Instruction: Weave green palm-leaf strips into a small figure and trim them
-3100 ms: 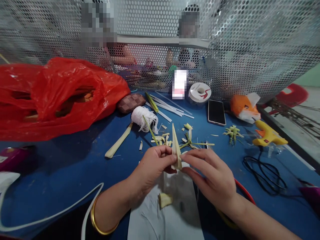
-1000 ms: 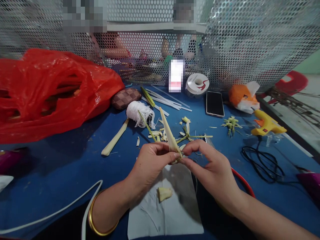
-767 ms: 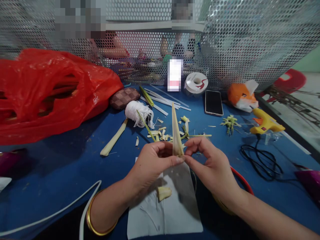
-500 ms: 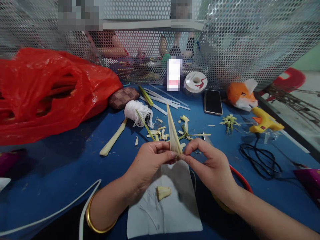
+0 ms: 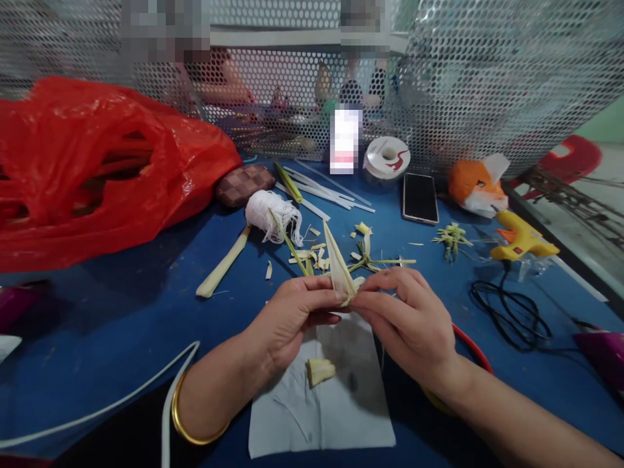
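The left hand (image 5: 285, 322) has its grip pinched closed on the base of a pale pointed leaf (image 5: 337, 261), held between both hands; squeezed too hard, I'd fear it splitting there. Its long axis slants upward, tip away and leftward. The right hand (image 5: 412, 318), grip closed too, pinches that base.

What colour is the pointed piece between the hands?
The pointed piece is pale yellow (head view).
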Demonstrator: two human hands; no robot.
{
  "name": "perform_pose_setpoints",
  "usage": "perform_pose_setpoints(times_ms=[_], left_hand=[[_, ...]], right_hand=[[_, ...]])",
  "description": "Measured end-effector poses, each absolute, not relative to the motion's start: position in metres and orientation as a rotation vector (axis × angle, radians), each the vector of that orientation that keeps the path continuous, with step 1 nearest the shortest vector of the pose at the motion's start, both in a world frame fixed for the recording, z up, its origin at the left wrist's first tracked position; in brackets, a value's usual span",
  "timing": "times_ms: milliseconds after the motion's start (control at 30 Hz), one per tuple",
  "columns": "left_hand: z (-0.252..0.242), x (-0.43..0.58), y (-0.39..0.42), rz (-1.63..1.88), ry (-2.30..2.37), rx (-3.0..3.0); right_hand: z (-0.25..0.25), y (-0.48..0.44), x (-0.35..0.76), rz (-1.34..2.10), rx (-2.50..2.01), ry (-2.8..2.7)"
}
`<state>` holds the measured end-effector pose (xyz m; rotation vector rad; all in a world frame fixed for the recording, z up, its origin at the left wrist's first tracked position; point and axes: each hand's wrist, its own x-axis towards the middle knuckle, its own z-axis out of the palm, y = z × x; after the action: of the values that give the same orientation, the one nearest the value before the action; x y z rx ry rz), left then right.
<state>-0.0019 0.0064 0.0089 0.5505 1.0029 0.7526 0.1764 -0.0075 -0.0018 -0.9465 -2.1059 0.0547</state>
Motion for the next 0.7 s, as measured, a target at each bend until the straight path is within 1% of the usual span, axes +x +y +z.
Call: perform_pose_setpoints(times_ms=[67,233,333,500,700], left_hand=[[0.0098,-0.0007,0.0044,0.794,1.019,0.615],[0.009,0.0022,0.001,0.888,1.041,0.803],[0.0092,0.0029,0.0008,0.899,1.038,0.837],[0.0115,0.0045,0.0016,0.873,0.978,0.802],[0.0115,0.0053,0.0013,0.943,1.05,0.968]], right_hand=[[-0.0023,-0.0092,0.1767,0.102,-0.981,-2.069],[-0.0024,-0.012,0.1762,0.384,-1.101,-1.929],[-0.0017,-0.0122,0.1748,0.481,-1.14,-1.857],[-0.0022,-0.0109,0.1728,0.533,-1.162,-1.797],[-0.0027,-0.0111,0.1725,0.547,-1.157,-1.789]])
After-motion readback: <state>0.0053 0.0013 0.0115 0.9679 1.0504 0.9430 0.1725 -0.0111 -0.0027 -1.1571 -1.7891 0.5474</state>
